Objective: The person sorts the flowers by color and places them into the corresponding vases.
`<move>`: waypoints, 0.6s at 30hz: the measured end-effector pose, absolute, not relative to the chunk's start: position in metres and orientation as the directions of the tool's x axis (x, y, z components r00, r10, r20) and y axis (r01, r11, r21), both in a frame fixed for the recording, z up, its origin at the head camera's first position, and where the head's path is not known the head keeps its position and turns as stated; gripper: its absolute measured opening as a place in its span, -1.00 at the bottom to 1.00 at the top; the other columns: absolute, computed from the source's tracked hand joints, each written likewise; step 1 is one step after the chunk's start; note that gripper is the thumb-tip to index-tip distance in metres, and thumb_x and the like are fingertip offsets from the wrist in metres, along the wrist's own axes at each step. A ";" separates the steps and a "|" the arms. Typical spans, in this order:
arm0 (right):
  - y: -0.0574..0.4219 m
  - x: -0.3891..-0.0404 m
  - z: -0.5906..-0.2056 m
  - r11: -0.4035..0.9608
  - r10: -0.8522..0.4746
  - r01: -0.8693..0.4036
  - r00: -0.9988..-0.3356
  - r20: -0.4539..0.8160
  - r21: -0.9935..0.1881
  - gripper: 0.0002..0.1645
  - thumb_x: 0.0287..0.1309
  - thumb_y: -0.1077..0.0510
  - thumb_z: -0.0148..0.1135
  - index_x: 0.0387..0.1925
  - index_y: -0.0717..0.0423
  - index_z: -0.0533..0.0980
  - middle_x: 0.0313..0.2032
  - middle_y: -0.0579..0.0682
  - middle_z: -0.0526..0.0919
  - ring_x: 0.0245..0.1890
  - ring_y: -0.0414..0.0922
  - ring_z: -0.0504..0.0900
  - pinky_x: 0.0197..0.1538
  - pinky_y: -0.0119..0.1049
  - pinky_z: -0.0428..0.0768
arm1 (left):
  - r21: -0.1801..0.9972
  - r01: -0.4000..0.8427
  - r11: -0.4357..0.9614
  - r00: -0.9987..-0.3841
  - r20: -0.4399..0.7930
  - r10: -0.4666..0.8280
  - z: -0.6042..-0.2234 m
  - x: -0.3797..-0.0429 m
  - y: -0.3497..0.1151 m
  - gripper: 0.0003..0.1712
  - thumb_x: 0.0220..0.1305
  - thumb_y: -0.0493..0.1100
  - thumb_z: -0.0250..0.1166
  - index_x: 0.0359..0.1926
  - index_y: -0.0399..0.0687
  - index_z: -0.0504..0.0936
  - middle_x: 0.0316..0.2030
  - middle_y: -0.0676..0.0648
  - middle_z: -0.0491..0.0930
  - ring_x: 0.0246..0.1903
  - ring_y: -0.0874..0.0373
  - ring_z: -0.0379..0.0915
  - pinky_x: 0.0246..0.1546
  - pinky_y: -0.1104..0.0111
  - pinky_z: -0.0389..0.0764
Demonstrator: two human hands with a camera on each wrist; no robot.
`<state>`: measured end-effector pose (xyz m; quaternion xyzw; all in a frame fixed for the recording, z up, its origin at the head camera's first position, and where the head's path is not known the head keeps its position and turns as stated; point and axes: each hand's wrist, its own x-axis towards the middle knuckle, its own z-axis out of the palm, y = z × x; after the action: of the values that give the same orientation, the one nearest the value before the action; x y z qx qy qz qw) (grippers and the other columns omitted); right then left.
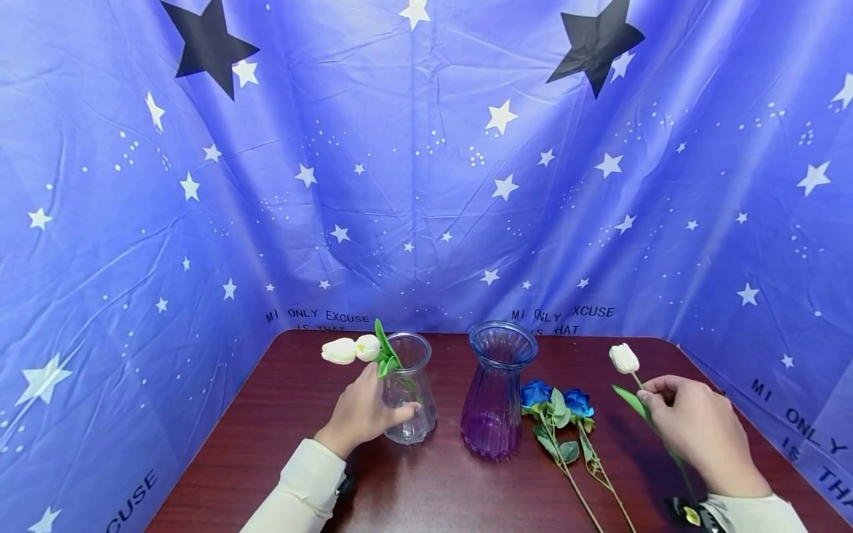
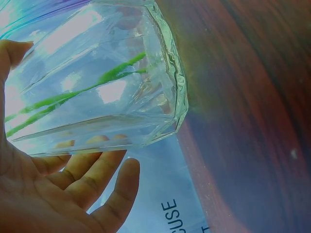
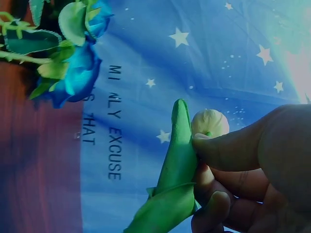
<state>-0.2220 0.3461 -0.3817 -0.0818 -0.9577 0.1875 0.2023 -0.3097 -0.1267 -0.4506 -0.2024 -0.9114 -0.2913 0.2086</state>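
My left hand (image 1: 360, 413) grips a clear glass vase (image 1: 421, 423) with the thumb in front and the fingers round the far side. Two white tulips (image 1: 340, 352) lean left over its rim, and their green stems (image 2: 73, 94) show through the glass in the left wrist view. Off to the right, my right hand (image 1: 709, 433) pinches another white tulip (image 1: 624, 359) by its stem, between thumb and fingers. The bloom points up, and a green leaf (image 3: 175, 150) stands beside the thumb.
A blue-to-purple glass vase (image 1: 492, 407) stands in the middle of the dark red table (image 1: 426, 488). Two blue roses (image 1: 577, 403) lie to its right, stems toward the front edge. Blue star-printed cloth (image 1: 413, 185) hangs at the back and sides.
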 end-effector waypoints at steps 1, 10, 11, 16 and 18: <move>0.345 -0.221 -0.380 0.917 0.231 0.077 -0.903 0.362 -0.392 -0.77 0.31 -0.01 0.31 -0.15 0.02 0.71 -0.38 -0.07 0.74 -0.50 -0.12 0.50 -0.52 -0.23 0.29 | 0.448 0.489 0.748 -0.832 0.497 0.247 -0.450 -0.310 -0.127 -0.08 -0.14 0.23 0.65 0.20 0.00 0.48 -0.07 0.02 0.61 -0.22 0.12 0.64 -0.31 0.16 0.68; 0.337 -0.218 -0.365 0.923 0.203 0.035 -0.891 0.406 -0.384 -0.70 0.36 -0.04 0.30 -0.10 0.08 0.70 -0.41 -0.07 0.71 -0.54 -0.14 0.44 -0.49 -0.25 0.28 | 0.460 0.475 0.750 -0.843 0.483 0.238 -0.450 -0.309 -0.126 -0.08 -0.13 0.24 0.65 0.19 -0.01 0.48 -0.07 0.02 0.61 -0.22 0.11 0.64 -0.29 0.15 0.68; 0.336 -0.218 -0.364 0.924 0.198 0.028 -0.888 0.416 -0.381 -0.71 0.37 -0.05 0.30 -0.10 0.07 0.70 -0.41 -0.07 0.71 -0.54 -0.14 0.44 -0.48 -0.25 0.28 | 0.461 0.474 0.750 -0.843 0.482 0.237 -0.450 -0.309 -0.126 -0.08 -0.13 0.24 0.64 0.19 -0.01 0.48 -0.07 0.02 0.61 -0.22 0.11 0.64 -0.29 0.15 0.68; 0.333 -0.218 -0.355 0.926 0.188 0.005 -0.874 0.448 -0.378 -0.74 0.36 -0.06 0.30 -0.13 0.01 0.71 -0.38 -0.05 0.73 -0.51 -0.14 0.48 -0.44 -0.25 0.30 | 0.459 0.475 0.751 -0.843 0.484 0.237 -0.450 -0.309 -0.126 -0.08 -0.14 0.25 0.64 0.19 -0.01 0.48 -0.08 0.02 0.61 -0.23 0.10 0.65 -0.30 0.15 0.68; 0.332 -0.219 -0.352 0.924 0.188 -0.001 -0.869 0.458 -0.383 -0.73 0.35 -0.06 0.30 -0.13 0.02 0.71 -0.36 -0.01 0.76 -0.49 -0.13 0.51 -0.42 -0.24 0.32 | 0.459 0.475 0.751 -0.842 0.484 0.236 -0.450 -0.309 -0.126 -0.08 -0.14 0.25 0.65 0.19 -0.02 0.48 -0.08 0.02 0.61 -0.23 0.10 0.65 -0.30 0.14 0.68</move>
<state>-0.2187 0.3317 -0.3522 -0.0494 -0.9481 0.1887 0.2512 -0.3089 -0.1264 -0.4501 -0.1946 -0.9135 -0.2945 0.2024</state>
